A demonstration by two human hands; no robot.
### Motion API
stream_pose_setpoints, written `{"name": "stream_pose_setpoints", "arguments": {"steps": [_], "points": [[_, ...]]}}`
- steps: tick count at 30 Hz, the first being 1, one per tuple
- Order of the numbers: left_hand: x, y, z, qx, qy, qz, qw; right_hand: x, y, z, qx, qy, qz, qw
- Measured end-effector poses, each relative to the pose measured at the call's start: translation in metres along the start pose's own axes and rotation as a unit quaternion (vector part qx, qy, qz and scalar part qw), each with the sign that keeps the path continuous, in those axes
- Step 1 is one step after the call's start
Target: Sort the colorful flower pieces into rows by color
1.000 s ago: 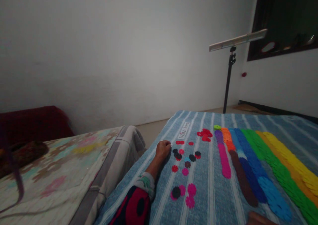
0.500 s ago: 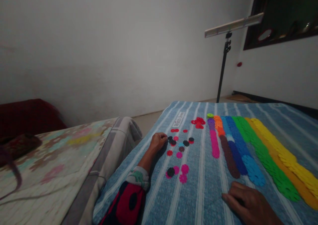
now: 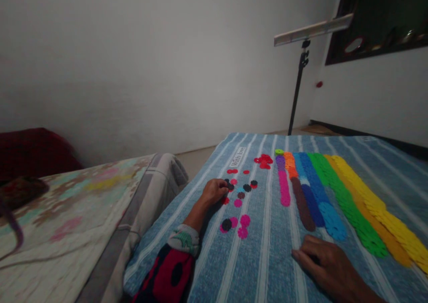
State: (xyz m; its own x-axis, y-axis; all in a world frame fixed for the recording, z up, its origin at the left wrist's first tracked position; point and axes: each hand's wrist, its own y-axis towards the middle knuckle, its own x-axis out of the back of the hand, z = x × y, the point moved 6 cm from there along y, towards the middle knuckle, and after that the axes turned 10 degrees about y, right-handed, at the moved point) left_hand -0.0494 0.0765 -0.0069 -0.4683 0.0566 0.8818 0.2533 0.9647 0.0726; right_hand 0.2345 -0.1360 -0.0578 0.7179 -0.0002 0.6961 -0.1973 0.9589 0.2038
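My left hand (image 3: pixel 216 190) rests on a blue striped towel (image 3: pixel 267 258) with its fingers curled shut, fingertips against a dark toy disc (image 3: pixel 230 186); whether it grips anything I cannot tell. Loose red, black and pink discs (image 3: pixel 238 213) lie scattered just right of it. A small red pile (image 3: pixel 264 161) sits farther back. Long rows of discs sorted by colour run across the towel: pink (image 3: pixel 284 189), brown (image 3: pixel 302 205), blue (image 3: pixel 326 211), green (image 3: pixel 347 209), yellow (image 3: pixel 377 205). My right hand (image 3: pixel 326 263) lies palm down near the front, fingers loosely spread, holding nothing.
A mattress with a pale patterned cover (image 3: pixel 76 209) adjoins the towel on the left, with a dark red cushion (image 3: pixel 33 149) behind it. A light bar on a black stand (image 3: pixel 297 93) stands by the far wall. A dark window (image 3: pixel 381 17) is at the top right.
The view tilted down slightly. My right hand came into view at the lower right and settled on the towel. My left hand drew back a little towards me among the loose discs.
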Motion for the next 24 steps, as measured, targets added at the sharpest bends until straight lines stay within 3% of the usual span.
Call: {"name": "stream_pose_setpoints", "arguments": {"steps": [9,14,18,21,24], "points": [[-0.02,-0.012,-0.03,-0.086,-0.042,0.128,0.987,0.005,0.002,0.008,-0.001,0.001,-0.007,1.0],[-0.021,-0.017,-0.04,-0.112,0.043,0.138,0.983,0.006,0.002,0.01,-0.004,-0.002,-0.005,1.0],[-0.021,-0.016,-0.042,-0.117,0.045,0.134,0.983,0.005,0.002,0.009,-0.006,-0.01,-0.01,1.0],[-0.022,-0.015,-0.041,-0.102,-0.02,0.136,0.985,0.007,0.002,0.011,0.001,-0.011,-0.01,1.0],[-0.025,-0.018,-0.043,-0.083,-0.151,0.167,0.971,0.008,0.003,0.015,0.004,-0.009,-0.002,1.0]]}}
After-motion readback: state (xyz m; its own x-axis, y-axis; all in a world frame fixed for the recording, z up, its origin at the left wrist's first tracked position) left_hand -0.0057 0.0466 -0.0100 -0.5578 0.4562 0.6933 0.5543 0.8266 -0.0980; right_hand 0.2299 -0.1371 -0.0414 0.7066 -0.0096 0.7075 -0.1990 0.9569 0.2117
